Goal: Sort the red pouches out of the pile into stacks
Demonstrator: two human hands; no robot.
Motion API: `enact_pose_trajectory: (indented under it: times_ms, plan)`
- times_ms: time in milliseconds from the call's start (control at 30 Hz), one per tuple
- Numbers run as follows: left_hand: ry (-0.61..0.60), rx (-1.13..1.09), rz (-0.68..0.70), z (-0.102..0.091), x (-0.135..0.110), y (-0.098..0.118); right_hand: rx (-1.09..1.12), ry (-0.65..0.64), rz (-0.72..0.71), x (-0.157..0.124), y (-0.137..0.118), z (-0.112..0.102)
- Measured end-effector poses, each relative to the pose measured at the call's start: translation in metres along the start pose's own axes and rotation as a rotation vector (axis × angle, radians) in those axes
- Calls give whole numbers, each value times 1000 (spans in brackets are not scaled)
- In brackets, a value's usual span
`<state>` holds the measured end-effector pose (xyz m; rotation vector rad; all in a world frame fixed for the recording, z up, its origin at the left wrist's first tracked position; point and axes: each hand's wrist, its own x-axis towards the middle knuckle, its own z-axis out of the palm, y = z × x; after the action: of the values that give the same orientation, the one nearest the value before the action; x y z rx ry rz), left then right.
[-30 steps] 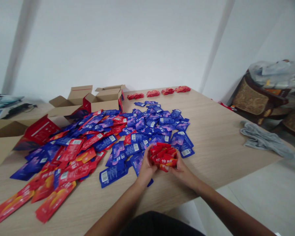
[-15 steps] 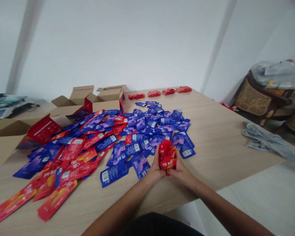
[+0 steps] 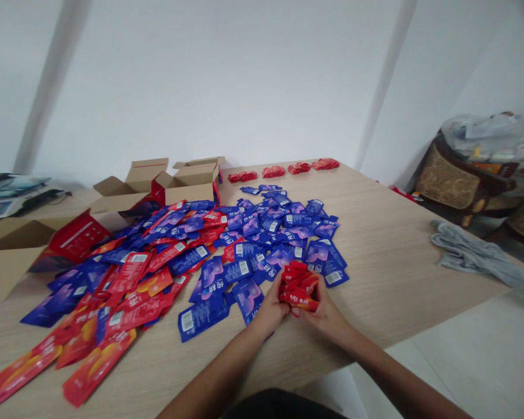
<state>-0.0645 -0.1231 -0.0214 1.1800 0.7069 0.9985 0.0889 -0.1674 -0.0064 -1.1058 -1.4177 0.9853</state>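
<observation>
A stack of red packets [image 3: 298, 286] is squeezed between both my hands, just above the near part of the table. My left hand [image 3: 272, 308] is closed on the stack's left side. On the other side, my right hand [image 3: 324, 314] grips it with the thumb near the bottom edge. Parts of the fingers are hidden behind the packets. Many blue packets [image 3: 248, 297] lie spread just beyond and to the left of my hands. Farther left, red packets [image 3: 133, 273] are mixed with blue ones in a heap.
Open cardboard boxes [image 3: 192, 191] stand at the back left, another box [image 3: 13, 265] at the left edge. Several red packet bundles [image 3: 273, 171] line the far edge. A grey cloth [image 3: 471, 253] lies at the right edge, near a chair [image 3: 445, 174] with plastic bags on it.
My hands and the red stack have shifted slightly down and right in view, and the stack is tilted a little more. The view has shifted slightly; the packets on the table stay put.
</observation>
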Motion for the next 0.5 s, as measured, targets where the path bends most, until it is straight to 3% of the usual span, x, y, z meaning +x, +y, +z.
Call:
enact_pose_trajectory:
  times_ms: [133, 300, 500]
  plan:
    - [28, 15, 38, 5, 1, 1, -12, 96, 32, 3, -1, 1]
    - [129, -42, 32, 21, 3, 5, 7, 118, 44, 8, 9, 8]
    - [78, -200, -85, 27, 2, 11, 50, 89, 61, -1, 8, 20]
